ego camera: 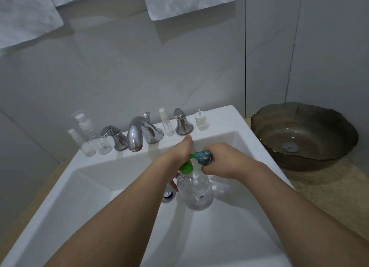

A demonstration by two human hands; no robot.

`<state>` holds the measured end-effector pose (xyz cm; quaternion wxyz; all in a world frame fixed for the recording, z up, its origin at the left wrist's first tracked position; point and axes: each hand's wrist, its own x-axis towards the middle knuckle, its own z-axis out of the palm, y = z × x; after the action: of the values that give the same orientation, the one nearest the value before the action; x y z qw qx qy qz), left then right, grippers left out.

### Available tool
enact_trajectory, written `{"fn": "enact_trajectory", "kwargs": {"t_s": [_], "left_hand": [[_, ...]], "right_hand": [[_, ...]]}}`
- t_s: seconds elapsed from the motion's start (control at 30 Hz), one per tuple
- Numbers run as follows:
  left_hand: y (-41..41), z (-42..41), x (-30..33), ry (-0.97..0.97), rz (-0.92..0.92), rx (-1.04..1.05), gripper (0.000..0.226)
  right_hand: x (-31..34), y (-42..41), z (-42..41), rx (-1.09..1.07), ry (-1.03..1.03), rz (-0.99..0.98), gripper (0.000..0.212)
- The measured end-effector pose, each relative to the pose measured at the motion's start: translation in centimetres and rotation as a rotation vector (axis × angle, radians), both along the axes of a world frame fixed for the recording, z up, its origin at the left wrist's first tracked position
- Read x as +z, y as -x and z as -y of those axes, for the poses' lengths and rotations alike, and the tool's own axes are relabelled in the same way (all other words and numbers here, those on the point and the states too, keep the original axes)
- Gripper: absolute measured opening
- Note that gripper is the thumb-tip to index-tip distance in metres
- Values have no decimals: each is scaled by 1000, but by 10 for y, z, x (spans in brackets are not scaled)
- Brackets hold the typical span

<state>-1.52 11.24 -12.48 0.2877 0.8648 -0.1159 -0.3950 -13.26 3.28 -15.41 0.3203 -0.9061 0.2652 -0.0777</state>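
A clear bottle (194, 193) is gripped by the left hand (177, 159), a tilted teal bottle (203, 157) by the right hand (225, 163). All fingers are curled.

Readable text: none; every mark is too small or blurred to read.
Small bottle (103, 146), beside the tap handle (113, 136) on the sink (219, 115) rim: dark handwritten strokes on its front, illegible.
Clear bottle (194, 189), shoulder: a faint purplish scribble, possibly handwriting, not legible.
Clear bottle, lower side: a small teal square mark; whether it holds letters or a number cannot be told.
Tinted bottle (203, 157): no lettering can be made out.
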Motion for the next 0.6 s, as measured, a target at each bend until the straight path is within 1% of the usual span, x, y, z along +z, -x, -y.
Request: {"fn": "enact_trajectory", "kwargs": {"t_s": [0.13,0.23,0.4,0.6], "left_hand": [[-3,-1,3,35,-61,38,81],[-1,0,7,35,-71,33,82],[3,-1,8,34,-38,20,78],[9,2,10,120,75,1,65]], "right_hand": [[2,1,0,1,5,-2,20],[2,1,-1,1,9,-2,19],[1,0,-1,7,17,7,20],[1,-1,-1,4,7,15,20]]}}
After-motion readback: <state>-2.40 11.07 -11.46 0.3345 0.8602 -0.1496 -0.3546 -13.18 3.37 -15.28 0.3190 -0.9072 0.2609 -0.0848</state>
